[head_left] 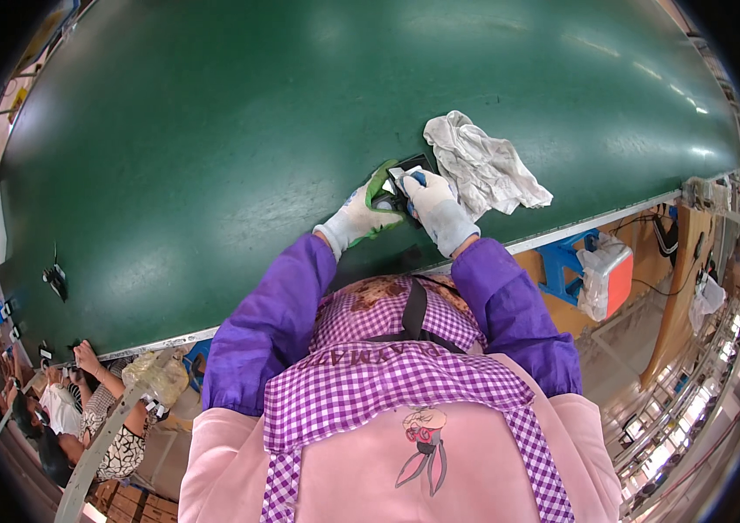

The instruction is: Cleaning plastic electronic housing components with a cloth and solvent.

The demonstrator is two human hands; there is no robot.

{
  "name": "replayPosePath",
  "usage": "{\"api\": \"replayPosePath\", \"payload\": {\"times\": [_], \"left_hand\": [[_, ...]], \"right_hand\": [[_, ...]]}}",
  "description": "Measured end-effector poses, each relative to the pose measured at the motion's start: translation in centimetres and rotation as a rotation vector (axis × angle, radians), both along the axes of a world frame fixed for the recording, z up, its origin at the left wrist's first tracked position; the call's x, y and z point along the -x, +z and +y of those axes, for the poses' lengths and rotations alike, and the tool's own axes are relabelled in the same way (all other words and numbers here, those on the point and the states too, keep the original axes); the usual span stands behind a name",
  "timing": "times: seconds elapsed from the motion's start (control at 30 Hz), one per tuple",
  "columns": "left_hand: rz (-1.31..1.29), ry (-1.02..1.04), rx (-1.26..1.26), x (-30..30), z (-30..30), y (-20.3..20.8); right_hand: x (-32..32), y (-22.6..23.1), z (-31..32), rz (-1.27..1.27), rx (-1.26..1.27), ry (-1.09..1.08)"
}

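My left hand, in a white glove with green on the palm and fingers, is wrapped round a dark, flat-sided part just above the green table. A paler round patch shows on the dark surface between the hands. My right hand, in a white glove with blue fingertips, is closed on a small whitish piece and presses it against the dark part. Whether that piece is folded cloth or something stiff, I cannot tell. Right beside my right hand lies a crumpled white cloth.
The green table stretches away, its metal-edged front rim close to my body. A small black object lies at the far left. Other people work at the left edge. To the right stands a blue stool with a red, plastic-wrapped seat.
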State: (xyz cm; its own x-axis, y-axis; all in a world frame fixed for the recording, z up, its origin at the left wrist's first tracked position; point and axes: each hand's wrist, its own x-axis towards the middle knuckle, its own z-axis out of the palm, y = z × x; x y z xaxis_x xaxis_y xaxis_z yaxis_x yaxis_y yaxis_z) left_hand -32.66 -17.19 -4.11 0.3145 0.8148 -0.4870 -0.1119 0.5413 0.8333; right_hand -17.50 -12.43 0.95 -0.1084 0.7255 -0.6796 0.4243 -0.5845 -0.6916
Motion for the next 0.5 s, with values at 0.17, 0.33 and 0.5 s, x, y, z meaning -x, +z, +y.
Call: {"api": "replayPosePath", "payload": {"times": [0.17, 0.33, 0.5], "left_hand": [[-0.011, -0.005, -0.072, 0.2, 0.0, 0.8], [0.054, -0.057, -0.006, 0.4, 0.2, -0.6], [0.007, -0.056, -0.017, 0.0, 0.6, 1.4]], "right_hand": [[-0.7, -1.1, 1.1, 0.106, 0.063, 0.085], [-2.6, 0.0, 2.5, 0.401, 0.043, -0.085], [-5.1, -0.1, 3.8, 0.219, -0.117, -0.112]]}}
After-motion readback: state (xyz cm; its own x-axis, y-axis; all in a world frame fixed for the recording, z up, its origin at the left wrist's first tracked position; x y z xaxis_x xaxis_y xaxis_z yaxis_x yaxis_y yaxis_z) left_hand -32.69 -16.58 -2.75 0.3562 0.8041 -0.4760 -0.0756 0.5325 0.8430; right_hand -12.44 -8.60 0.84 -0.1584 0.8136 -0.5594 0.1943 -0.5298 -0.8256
